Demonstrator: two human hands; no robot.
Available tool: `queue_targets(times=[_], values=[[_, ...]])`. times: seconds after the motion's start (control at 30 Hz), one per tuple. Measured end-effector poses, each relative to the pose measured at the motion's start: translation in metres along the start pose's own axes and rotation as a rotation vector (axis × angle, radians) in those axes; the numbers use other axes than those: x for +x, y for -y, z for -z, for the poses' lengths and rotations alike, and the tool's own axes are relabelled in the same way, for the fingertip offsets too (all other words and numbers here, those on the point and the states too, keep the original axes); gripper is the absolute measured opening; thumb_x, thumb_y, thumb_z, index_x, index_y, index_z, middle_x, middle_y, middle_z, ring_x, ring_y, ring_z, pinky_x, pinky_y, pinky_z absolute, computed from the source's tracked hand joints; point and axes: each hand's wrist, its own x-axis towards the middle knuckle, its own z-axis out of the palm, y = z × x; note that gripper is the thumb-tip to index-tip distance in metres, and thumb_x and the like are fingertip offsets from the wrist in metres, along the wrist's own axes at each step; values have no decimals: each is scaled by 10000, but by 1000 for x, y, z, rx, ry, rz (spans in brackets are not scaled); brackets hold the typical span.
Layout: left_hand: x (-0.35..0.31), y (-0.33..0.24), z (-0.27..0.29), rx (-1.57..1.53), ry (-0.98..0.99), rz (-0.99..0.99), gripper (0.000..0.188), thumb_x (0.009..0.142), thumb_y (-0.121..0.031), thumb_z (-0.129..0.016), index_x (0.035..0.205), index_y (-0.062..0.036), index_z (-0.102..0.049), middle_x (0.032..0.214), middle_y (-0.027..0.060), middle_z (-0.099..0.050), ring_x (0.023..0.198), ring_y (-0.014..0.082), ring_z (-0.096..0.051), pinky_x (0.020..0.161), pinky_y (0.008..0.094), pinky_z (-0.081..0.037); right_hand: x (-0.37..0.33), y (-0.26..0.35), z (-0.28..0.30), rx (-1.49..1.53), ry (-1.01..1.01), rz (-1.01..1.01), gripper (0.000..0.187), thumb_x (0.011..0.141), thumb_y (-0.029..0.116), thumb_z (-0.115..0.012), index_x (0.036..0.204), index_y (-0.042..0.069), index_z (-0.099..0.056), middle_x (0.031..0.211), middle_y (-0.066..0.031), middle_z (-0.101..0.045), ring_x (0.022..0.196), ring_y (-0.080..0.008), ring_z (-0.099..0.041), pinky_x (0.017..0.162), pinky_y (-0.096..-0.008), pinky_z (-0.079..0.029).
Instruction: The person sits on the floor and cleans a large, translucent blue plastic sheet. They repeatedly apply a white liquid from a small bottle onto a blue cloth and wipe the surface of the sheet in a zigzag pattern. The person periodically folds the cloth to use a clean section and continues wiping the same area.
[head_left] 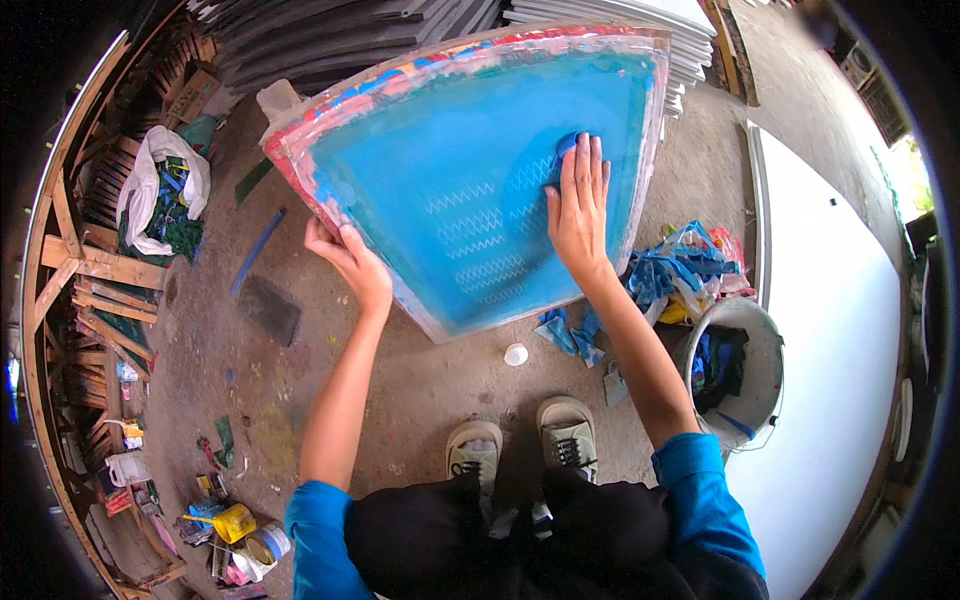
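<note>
The left hand (345, 255) gripped the left edge of the blue-coated screen frame (440, 130), fingers curled round it, holding it tilted above the concrete floor (420, 380). Further right, the right hand (578, 205) lay flat and open on the mesh, fingertips pressing a blue cloth (567, 146); a bucket (765, 330) stood to the right.

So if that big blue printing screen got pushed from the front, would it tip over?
Probably yes. The screen frame stands tilted on its lower edge on the floor, steadied by the left hand gripping its side. The frame looks stiff, but its blue mesh likely gives a little where the right hand presses a blue cloth. It may be slippery if wet.
</note>
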Motion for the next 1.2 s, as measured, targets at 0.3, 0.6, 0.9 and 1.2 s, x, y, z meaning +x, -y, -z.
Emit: queue_targets(times=[0.3, 0.6, 0.9, 1.2], values=[[0, -1, -7, 28, -19, 1, 473, 953, -289, -374, 1262, 32, -216, 1272, 250, -347, 1163, 300, -406, 956, 389, -331, 17, -11, 2, -205, 128, 143, 662, 802, 334, -582, 1360, 84, -329, 1441, -89, -279, 1336, -236, -251, 1067, -495, -149], [0, -1, -9, 24, -54, -31, 486, 957, -343, -341, 1257, 37, -289, 1250, 210, -352, 1119, 277, -405, 947, 381, -326, 18, -25, 18, -255, 264, 220, 685, 785, 314, -603, 1376, 118, -317, 1434, -51, -300, 1324, -175, -277, 1068, -461, -195], [-3, -1, -10, 23, -46, 6, 461, 956, -307, -355, 1247, 44, -289, 1258, 228, -352, 1148, 300, -398, 955, 396, -322, -11, -32, 17, -245, 383, 543, 657, 793, 370, -579, 1371, 174, -336, 1435, 45, -289, 1318, -107, -261, 1072, -476, -187], [-3, -4, -10, 2, -40, -7, 461, 956, -304, -347, 1263, 32, -272, 1280, 228, -345, 1170, 308, -392, 967, 398, -315, 23, -10, 25, -296, 331, 468, 647, 786, 358, -588, 1369, 220, -345, 1438, 71, -266, 1317, -116, -255, 1064, -506, -185]])
